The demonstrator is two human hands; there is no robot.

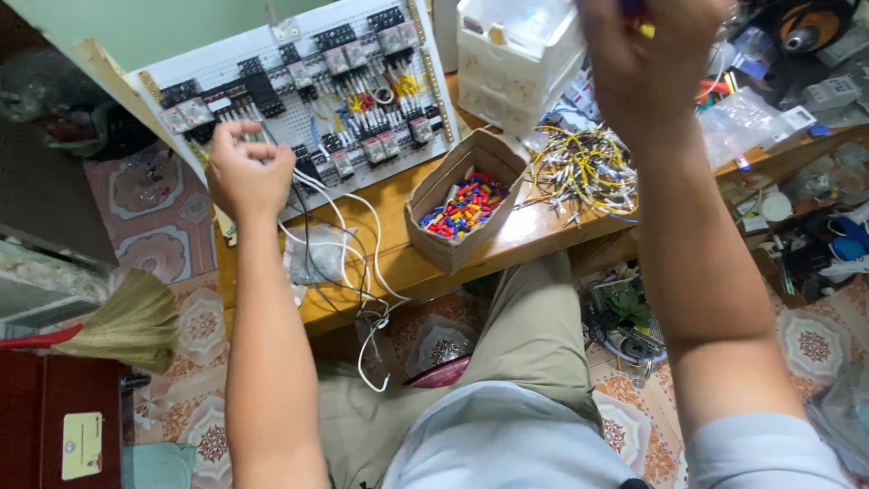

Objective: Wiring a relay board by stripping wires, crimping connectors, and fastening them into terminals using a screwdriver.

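Observation:
My left hand [243,172] is closed in front of a white perforated panel [272,68] studded with small relays and terminal blocks, and it pinches thin white wires [339,231] that hang down off the wooden bench. My right hand [647,54] is raised near the top of the view, blurred, fingers closed around a small yellow-tipped tool whose body is hidden. A cardboard box [430,249] of red, blue and yellow wire caps sits between my arms. Beside it lies a heap of short yellow wires [584,167].
A white plastic drawer unit [511,63] stands behind the box. Clear bags and small parts clutter the bench at right [751,118]. A straw broom [127,321] lies on the patterned tile floor at left. My knee [529,317] is under the bench edge.

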